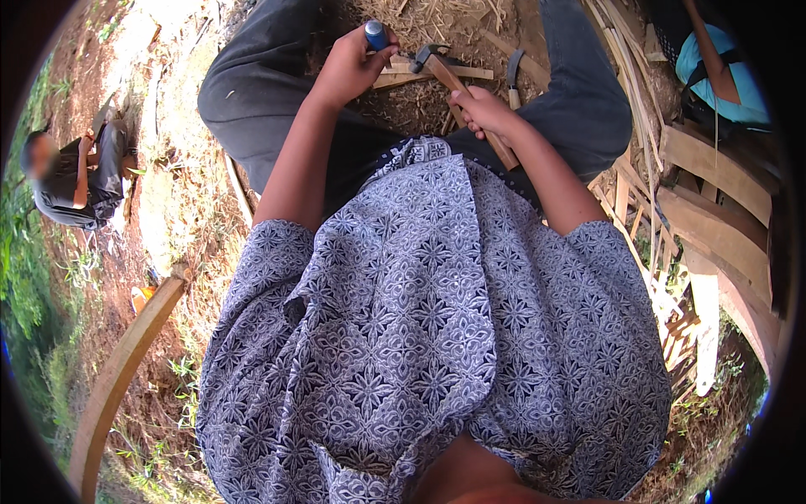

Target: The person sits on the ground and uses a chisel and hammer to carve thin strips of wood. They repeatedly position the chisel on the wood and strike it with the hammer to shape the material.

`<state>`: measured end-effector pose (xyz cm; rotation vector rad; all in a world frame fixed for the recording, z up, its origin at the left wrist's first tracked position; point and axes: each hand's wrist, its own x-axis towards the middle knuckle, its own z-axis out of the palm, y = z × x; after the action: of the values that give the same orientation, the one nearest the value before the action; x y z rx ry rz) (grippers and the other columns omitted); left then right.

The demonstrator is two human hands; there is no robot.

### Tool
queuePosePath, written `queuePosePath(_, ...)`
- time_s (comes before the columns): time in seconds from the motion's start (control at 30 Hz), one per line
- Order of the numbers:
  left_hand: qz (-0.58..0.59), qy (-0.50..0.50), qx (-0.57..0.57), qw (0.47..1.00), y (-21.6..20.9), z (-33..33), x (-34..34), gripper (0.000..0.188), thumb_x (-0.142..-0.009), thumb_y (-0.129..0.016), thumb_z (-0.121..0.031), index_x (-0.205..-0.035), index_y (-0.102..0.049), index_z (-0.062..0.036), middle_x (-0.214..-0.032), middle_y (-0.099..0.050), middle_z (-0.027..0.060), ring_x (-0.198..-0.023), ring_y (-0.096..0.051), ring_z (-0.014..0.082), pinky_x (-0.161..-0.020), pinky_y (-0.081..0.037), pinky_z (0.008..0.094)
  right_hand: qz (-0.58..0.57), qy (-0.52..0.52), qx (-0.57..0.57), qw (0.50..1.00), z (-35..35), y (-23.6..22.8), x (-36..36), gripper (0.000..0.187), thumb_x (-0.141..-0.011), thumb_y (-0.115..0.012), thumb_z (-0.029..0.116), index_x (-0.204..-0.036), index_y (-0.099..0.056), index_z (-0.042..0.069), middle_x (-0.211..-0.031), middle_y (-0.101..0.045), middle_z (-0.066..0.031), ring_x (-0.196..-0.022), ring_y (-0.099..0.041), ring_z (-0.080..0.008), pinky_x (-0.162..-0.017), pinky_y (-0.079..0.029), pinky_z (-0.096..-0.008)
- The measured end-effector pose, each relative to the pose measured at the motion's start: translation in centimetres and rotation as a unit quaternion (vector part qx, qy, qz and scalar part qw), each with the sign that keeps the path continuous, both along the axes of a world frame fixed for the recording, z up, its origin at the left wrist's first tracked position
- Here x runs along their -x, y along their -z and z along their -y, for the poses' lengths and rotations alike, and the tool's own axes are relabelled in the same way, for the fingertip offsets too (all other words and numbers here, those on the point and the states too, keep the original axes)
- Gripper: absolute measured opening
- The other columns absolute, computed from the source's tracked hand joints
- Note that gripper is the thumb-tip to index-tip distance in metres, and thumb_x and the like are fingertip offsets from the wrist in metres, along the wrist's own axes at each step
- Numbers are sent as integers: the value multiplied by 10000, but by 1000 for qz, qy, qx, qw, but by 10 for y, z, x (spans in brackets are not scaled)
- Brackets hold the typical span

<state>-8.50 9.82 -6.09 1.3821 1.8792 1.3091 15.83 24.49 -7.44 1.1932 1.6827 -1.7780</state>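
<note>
My left hand (346, 74) is closed around a blue-handled tool (376, 35); its pale-capped butt points up toward me, and the working end is hidden, so its kind cannot be told. In my right hand (489, 111) is a claw hammer (445, 76), gripped partway along its wooden handle. The hammer's dark metal head lies just to the right of the left hand, above narrow wood strips (472, 73) between my legs. Beyond the right hand, a knife with a curved blade (513, 69) and a pale handle lies close to my right leg.
Wood shavings (437, 15) cover the ground ahead. Long split strips (638, 92) and curved planks (714, 223) are stacked at the right, where a person in turquoise (729, 80) is near. Another person (71, 181) sits far left. A curved beam (126, 378) stands at lower left.
</note>
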Motion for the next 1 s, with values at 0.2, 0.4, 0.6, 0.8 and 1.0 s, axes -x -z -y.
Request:
queuePosePath(0.2, -28, 5, 13, 1000, -4, -1, -1, 164, -938, -744, -82, -1073, -665, -32, -982, -737, 67, -941, -693, 152, -864, -541, 314, -5, 1, 0, 1000, 0, 0, -2, 429, -1059, -504, 452, -1214, -572, 58, -752, -433, 46, -578, -415, -64, -490, -394, -254)
queuePosePath(0.4, -21, -4, 20, 1000, -3, 0, 1, 172, -934, -753, -92, -1076, -674, -36, -996, -746, 67, -952, -702, 157, -864, -544, 316, 2, -2, -3, 1000, 2, -3, 0, 420, -1064, -498, 444, -1216, -571, 60, -745, -431, 49, -574, -406, -63, -491, -394, -254)
queuePosePath(0.6, -2, -5, 13, 1000, -5, 0, 0, 180, -933, -757, -105, -1082, -678, -42, -995, -746, 67, -948, -701, 157, -866, -546, 317, -11, -1, -2, 1000, 0, -1, -1, 371, -1064, -489, 418, -1113, -566, 58, -726, -466, 27, -562, -467, -84, -483, -433, -271)
queuePosePath(0.8, -3, -6, 9, 1000, -11, 0, -3, 167, -937, -750, -101, -1076, -681, -42, -981, -743, 65, -938, -696, 155, -856, -543, 312, 0, 5, 4, 1000, 2, -4, -1, 425, -1067, -492, 438, -1230, -577, 54, -737, -426, 52, -580, -401, -63, -497, -386, -257)
queuePosePath(1.0, -30, 10, 16, 999, -8, -1, -7, 162, -935, -752, -108, -1069, -693, -39, -949, -746, 59, -897, -694, 136, -825, -541, 306, -3, 2, 8, 1000, 1, -3, -1, 449, -1069, -489, 441, -1262, -579, 46, -734, -425, 51, -568, -406, -61, -488, -383, -248)
